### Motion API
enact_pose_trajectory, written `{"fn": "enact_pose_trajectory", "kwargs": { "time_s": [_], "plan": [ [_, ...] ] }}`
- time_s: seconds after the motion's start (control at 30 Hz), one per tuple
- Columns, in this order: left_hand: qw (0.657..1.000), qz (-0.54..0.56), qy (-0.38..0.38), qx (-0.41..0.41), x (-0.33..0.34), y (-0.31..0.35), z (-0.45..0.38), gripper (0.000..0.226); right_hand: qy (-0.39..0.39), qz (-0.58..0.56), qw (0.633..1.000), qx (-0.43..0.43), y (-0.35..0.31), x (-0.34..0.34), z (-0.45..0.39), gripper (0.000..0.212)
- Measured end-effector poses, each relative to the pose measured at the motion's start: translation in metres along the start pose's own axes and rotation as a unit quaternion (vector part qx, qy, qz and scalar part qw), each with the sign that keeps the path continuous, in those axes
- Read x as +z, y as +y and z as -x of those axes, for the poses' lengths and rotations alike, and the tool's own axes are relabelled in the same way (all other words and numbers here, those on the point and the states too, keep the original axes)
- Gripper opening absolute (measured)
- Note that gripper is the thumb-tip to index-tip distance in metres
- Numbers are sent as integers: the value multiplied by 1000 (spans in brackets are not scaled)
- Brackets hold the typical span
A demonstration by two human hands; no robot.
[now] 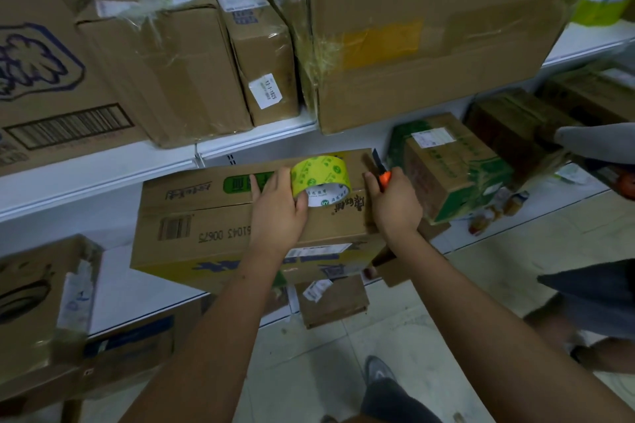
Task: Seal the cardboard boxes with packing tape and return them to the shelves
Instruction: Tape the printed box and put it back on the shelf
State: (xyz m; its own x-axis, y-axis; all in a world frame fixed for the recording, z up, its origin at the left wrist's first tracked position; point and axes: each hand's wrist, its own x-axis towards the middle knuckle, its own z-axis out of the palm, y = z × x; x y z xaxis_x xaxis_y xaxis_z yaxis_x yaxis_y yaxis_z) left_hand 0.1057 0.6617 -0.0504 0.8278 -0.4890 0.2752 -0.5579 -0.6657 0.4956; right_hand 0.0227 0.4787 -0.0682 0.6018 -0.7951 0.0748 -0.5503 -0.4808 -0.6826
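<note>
A cardboard box with green and blue print rests half on the lower white shelf, its near edge sticking out over the floor. A roll of yellow-green packing tape stands on the box top. My left hand grips the roll, thumb in its core, fingers flat on the box. My right hand holds an orange box cutter with its dark blade pointing up at the box's right end.
Taped cardboard boxes fill the upper shelf; a large one overhangs it. A green-printed box sits right of mine. A small box lies on the tiled floor. Another person stands at right.
</note>
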Motion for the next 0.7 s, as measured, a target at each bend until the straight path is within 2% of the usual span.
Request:
{"fn": "enact_pose_trajectory", "kwargs": {
  "time_s": [0.17,0.33,0.7],
  "plan": [
    [996,-87,13,-4,11,-5,-8,56,-21,-32,999,1,0,0,0,53],
    [994,-106,4,-3,12,-8,-16,57,-38,-3,999,-6,-5,2,-9,55],
    [984,-172,-39,-42,11,-15,-44,66,11,101,993,-55,-29,11,-25,52]
  ]
}}
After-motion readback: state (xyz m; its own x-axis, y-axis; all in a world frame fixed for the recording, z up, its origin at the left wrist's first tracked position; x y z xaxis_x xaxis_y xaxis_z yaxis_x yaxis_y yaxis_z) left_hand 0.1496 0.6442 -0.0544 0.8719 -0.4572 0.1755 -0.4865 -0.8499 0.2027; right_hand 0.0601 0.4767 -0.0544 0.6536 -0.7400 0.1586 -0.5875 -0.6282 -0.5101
